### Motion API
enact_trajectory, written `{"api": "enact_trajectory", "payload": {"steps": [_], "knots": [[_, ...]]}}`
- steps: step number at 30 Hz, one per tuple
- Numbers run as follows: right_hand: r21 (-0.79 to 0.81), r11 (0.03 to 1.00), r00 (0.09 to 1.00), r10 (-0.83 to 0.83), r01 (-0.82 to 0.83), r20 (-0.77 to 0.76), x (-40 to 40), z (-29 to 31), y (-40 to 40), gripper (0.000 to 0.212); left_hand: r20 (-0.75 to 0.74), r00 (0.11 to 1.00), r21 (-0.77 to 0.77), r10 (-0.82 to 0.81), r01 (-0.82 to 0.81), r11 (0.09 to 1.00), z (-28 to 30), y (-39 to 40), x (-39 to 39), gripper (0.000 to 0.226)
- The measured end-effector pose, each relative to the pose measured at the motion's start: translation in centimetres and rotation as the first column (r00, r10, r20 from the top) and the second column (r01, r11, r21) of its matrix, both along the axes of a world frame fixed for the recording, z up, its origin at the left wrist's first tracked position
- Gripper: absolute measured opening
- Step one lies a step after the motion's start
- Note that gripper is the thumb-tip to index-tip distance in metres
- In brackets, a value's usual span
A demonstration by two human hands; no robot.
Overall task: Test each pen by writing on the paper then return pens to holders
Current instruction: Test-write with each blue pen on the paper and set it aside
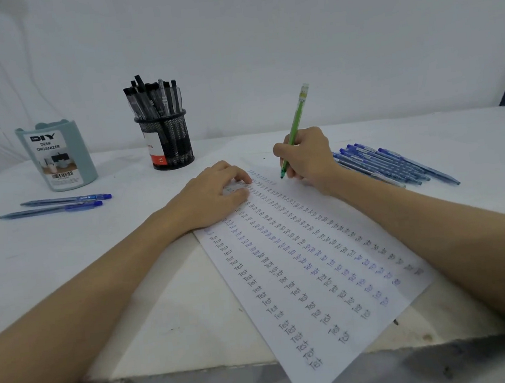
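Note:
A sheet of paper (pixel 313 303) filled with columns of the word "Test" lies slanted across the white table (pixel 65 261). My right hand (pixel 307 160) grips a green pen (pixel 295 124), tip down at the paper's far top edge. My left hand (pixel 214 192) rests on the paper's upper left part, fingers loosely bent, holding nothing. A black mesh holder (pixel 168 141) packed with black pens stands at the back. Left of it stands a teal desk organizer (pixel 57 155).
Two blue pens (pixel 59 205) lie on the table at the left, in front of the organizer. A row of several blue pens (pixel 398 163) lies to the right of my right hand. The paper's near corner hangs past the table's front edge (pixel 201 369).

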State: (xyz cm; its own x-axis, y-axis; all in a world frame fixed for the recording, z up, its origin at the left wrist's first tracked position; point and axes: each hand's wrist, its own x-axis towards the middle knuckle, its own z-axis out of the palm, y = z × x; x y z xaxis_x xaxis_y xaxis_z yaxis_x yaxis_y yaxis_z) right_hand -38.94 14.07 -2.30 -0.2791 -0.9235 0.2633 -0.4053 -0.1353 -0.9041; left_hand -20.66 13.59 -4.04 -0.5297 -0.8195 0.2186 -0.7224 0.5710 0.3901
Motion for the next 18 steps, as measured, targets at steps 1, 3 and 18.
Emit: {"api": "enact_trajectory", "payload": {"steps": [1,3,18], "knots": [[-0.006,1.0,1.0,0.009,-0.009,0.011,-0.1,0.4,0.3,0.022,-0.004,1.0,-0.003,-0.003,0.003,1.0,0.1,0.0,0.0,0.03],[-0.043,0.999,0.999,0.031,-0.03,0.038,-0.4,1.3,1.2,0.024,-0.021,0.999,-0.015,-0.024,0.024,1.0,0.6,0.3,-0.3,0.022],[-0.159,0.936,0.948,-0.301,0.315,0.103,-15.4,2.6,24.6,0.037,-0.16,0.876,-0.106,-0.456,0.444,0.89,4.8,17.5,-18.3,0.013]]}}
